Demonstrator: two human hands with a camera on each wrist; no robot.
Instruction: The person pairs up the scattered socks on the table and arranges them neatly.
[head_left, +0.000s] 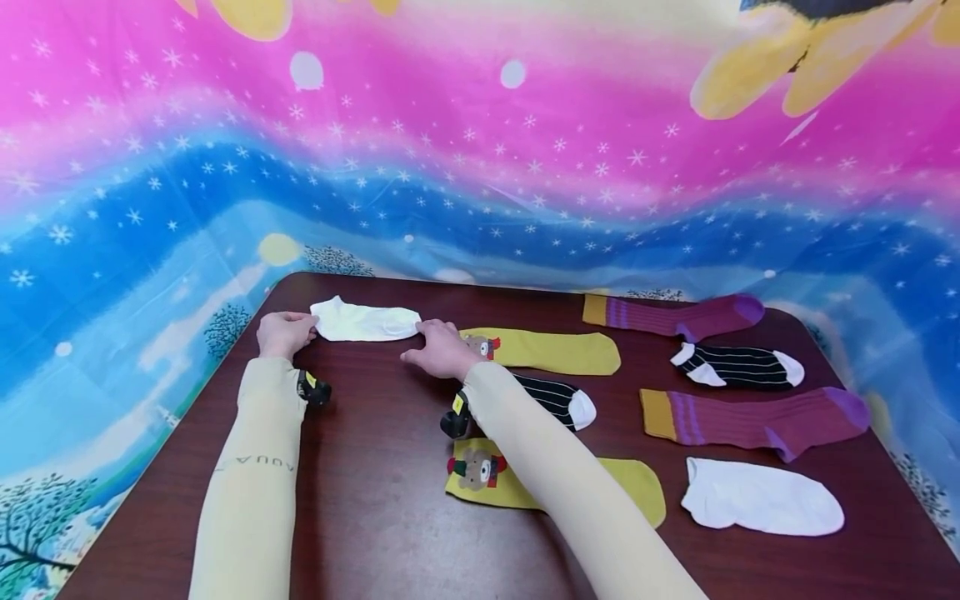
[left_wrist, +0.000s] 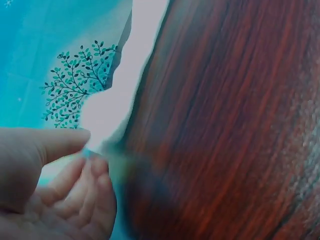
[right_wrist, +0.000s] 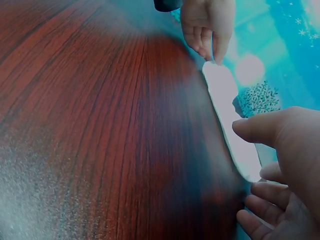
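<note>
A white ankle sock (head_left: 367,322) lies stretched out near the far left of the table. My left hand (head_left: 286,334) pinches its cuff end between thumb and finger, also plain in the left wrist view. At the toe end is my right hand (head_left: 442,352), its index finger touching the sock's edge. In the right wrist view the right thumb (right_wrist: 255,131) stands apart from the fingers, over the sock, without a pinch. Just right of that hand lies a yellow sock (head_left: 555,351) with a bear face, its cuff partly hidden by the hand.
On the dark wood table (head_left: 375,508) lie a black striped sock (head_left: 551,398) and another yellow bear sock (head_left: 630,483), both partly behind my right arm. Farther right are two purple socks (head_left: 690,316), a second black striped sock (head_left: 742,367) and another white sock (head_left: 765,497). A patterned cloth (head_left: 480,167) hangs behind.
</note>
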